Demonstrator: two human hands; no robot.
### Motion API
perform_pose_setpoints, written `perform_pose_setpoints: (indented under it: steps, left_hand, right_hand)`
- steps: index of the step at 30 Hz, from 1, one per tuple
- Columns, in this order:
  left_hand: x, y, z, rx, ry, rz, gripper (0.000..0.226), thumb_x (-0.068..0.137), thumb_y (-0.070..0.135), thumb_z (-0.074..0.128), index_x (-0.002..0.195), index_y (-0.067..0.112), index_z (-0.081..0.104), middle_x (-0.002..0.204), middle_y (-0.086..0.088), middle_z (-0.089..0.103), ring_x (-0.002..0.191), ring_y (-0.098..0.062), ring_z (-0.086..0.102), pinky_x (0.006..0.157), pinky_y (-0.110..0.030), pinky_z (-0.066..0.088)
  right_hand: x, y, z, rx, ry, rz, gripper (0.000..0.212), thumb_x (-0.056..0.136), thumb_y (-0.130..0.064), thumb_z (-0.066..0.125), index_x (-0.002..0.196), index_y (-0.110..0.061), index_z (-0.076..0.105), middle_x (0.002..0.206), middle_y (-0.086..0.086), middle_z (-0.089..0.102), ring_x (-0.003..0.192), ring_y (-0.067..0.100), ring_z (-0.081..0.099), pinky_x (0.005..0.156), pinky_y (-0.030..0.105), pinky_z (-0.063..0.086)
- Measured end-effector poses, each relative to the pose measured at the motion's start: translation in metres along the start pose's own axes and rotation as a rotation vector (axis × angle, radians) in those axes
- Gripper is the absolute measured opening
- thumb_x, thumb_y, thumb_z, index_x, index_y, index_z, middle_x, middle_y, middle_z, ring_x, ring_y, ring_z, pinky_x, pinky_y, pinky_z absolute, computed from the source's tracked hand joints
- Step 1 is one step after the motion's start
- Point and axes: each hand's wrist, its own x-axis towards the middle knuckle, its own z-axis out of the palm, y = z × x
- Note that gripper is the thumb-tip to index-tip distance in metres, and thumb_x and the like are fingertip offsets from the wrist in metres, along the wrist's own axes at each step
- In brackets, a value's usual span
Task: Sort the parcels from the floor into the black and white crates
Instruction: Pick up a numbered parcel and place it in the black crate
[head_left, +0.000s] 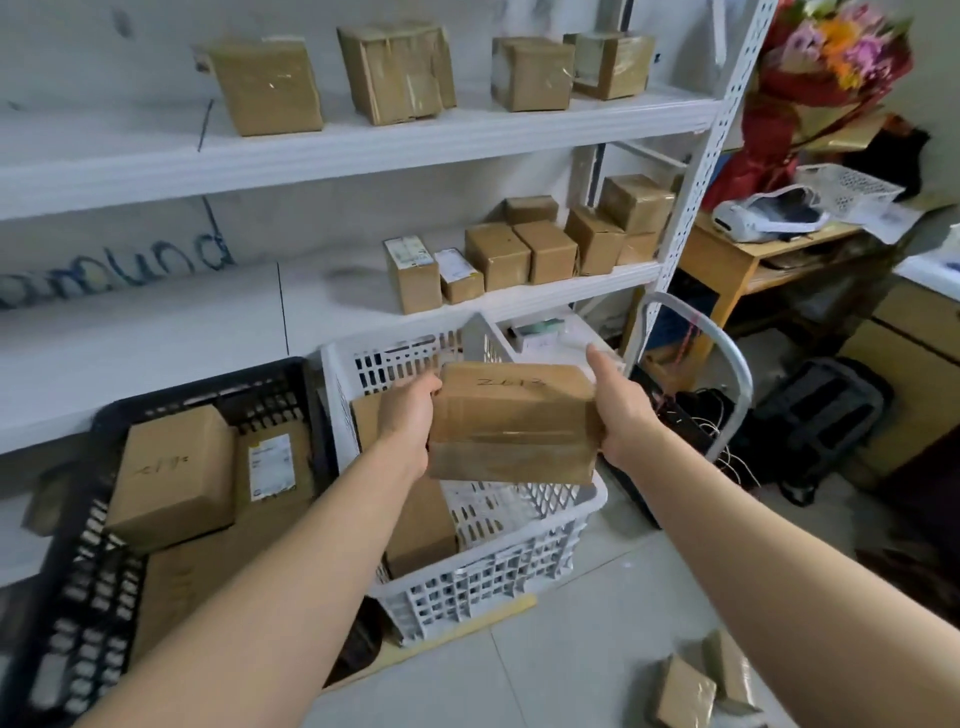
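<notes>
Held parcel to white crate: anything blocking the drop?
Nothing visible. The left hand and right hand grip the parcel over the white crate's open top. One box lies in the crate's left part, under the left forearm; the space below the parcel looks free.

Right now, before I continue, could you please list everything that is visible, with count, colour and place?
white crate: 1, white, floor, centre; parcels inside
black crate: 1, black, floor, left; parcels inside
held parcel: 1, brown, above the white crate
floor parcels: at least 2, brown, bottom right
shelf parcels: about 4 on top, several below, brown
shelving: 1, white, against the wall
bouquet: 1, red wrap, top right
desk: 1, wooden, right
left hand: 1, grips the parcel's left end
right hand: 1, grips its right end
</notes>
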Motion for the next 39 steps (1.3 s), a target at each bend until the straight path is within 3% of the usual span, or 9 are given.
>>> perform_pose_setpoints:
  steps: [5, 8, 13, 19, 21, 25, 30, 34, 39]
  left_hand:
    - [0.032, 0.0, -0.02, 0.0, 0.028, -0.035, 0.015, 0.081, 0.01, 0.047, 0.076, 0.02, 0.057, 0.083, -0.004, 0.059, 0.073, -0.023, 0.055, 0.069, -0.034, 0.044]
    - [0.043, 0.001, -0.026, -0.006, 0.047, -0.079, 0.016, 0.077, 0.009, 0.046, 0.086, 0.02, 0.053, 0.088, -0.009, 0.052, 0.079, -0.023, 0.05, 0.071, -0.036, 0.04]
    - [0.055, 0.005, -0.03, -0.073, 0.139, -0.096, 0.021, 0.079, 0.007, 0.046, 0.09, 0.018, 0.059, 0.086, -0.008, 0.056, 0.079, -0.025, 0.054, 0.072, -0.037, 0.046]
    - [0.06, 0.012, -0.051, -0.175, 0.308, -0.01, 0.025, 0.067, 0.0, 0.04, 0.08, 0.016, 0.056, 0.082, -0.008, 0.047, 0.079, -0.022, 0.042, 0.069, -0.036, 0.032]
    - [0.057, 0.014, -0.068, -0.209, 0.411, 0.022, 0.019, 0.073, 0.001, 0.044, 0.066, 0.017, 0.053, 0.078, -0.009, 0.053, 0.077, -0.022, 0.048, 0.07, -0.036, 0.037]
    - [0.049, 0.007, -0.115, -0.392, 0.621, -0.02, 0.017, 0.088, 0.014, 0.051, 0.073, 0.02, 0.055, 0.081, -0.005, 0.062, 0.077, -0.023, 0.059, 0.07, -0.035, 0.05]
    - [0.047, -0.006, -0.167, -0.576, 0.77, -0.113, 0.012, 0.09, 0.02, 0.057, 0.078, 0.018, 0.053, 0.08, -0.005, 0.061, 0.073, -0.021, 0.06, 0.059, -0.031, 0.05]
    - [0.061, -0.014, -0.202, -0.65, 0.779, -0.207, 0.008, 0.089, 0.023, 0.058, 0.092, 0.017, 0.054, 0.088, -0.007, 0.062, 0.081, -0.024, 0.061, 0.081, -0.044, 0.055]
    - [0.096, -0.026, -0.231, -0.691, 0.707, -0.294, 0.017, 0.093, 0.012, 0.05, 0.106, 0.009, 0.06, 0.101, -0.014, 0.066, 0.094, -0.028, 0.065, 0.087, -0.046, 0.055]
  right_hand:
    - [0.026, 0.011, 0.043, -0.093, 0.025, -0.054, 0.069, 0.084, -0.056, 0.055, 0.133, -0.008, 0.043, 0.125, 0.012, 0.054, 0.109, 0.031, 0.055, 0.097, 0.048, 0.045]
    - [0.038, 0.011, 0.059, -0.153, 0.0, -0.067, 0.057, 0.087, -0.049, 0.055, 0.128, -0.009, 0.047, 0.117, 0.012, 0.057, 0.104, 0.029, 0.057, 0.095, 0.046, 0.048]
    - [0.06, 0.002, 0.081, -0.218, -0.08, -0.099, 0.038, 0.091, -0.039, 0.055, 0.118, -0.012, 0.055, 0.109, 0.009, 0.06, 0.102, 0.027, 0.057, 0.094, 0.043, 0.048]
    - [0.075, -0.015, 0.13, -0.314, -0.242, -0.182, 0.03, 0.09, -0.035, 0.057, 0.111, -0.014, 0.06, 0.111, 0.008, 0.062, 0.106, 0.026, 0.057, 0.097, 0.042, 0.047]
    - [0.074, -0.016, 0.157, -0.339, -0.334, -0.237, 0.023, 0.09, -0.032, 0.058, 0.106, -0.017, 0.062, 0.103, 0.002, 0.063, 0.099, 0.02, 0.058, 0.086, 0.034, 0.049]
    - [0.056, -0.009, 0.215, -0.445, -0.529, -0.348, 0.019, 0.09, -0.028, 0.056, 0.107, -0.024, 0.064, 0.092, -0.01, 0.059, 0.081, 0.002, 0.052, 0.062, 0.017, 0.038]
    - [0.034, 0.007, 0.291, -0.576, -0.777, -0.418, 0.029, 0.091, -0.023, 0.056, 0.119, -0.022, 0.064, 0.114, -0.004, 0.059, 0.105, 0.016, 0.052, 0.085, 0.025, 0.039]
    - [0.037, 0.024, 0.347, -0.673, -0.852, -0.417, 0.031, 0.09, -0.02, 0.056, 0.12, -0.025, 0.064, 0.12, -0.004, 0.058, 0.108, 0.016, 0.052, 0.082, 0.023, 0.041]
    - [0.062, 0.048, 0.412, -0.874, -0.821, -0.474, 0.036, 0.09, -0.017, 0.051, 0.123, -0.029, 0.061, 0.123, -0.001, 0.058, 0.109, 0.02, 0.052, 0.093, 0.03, 0.046]
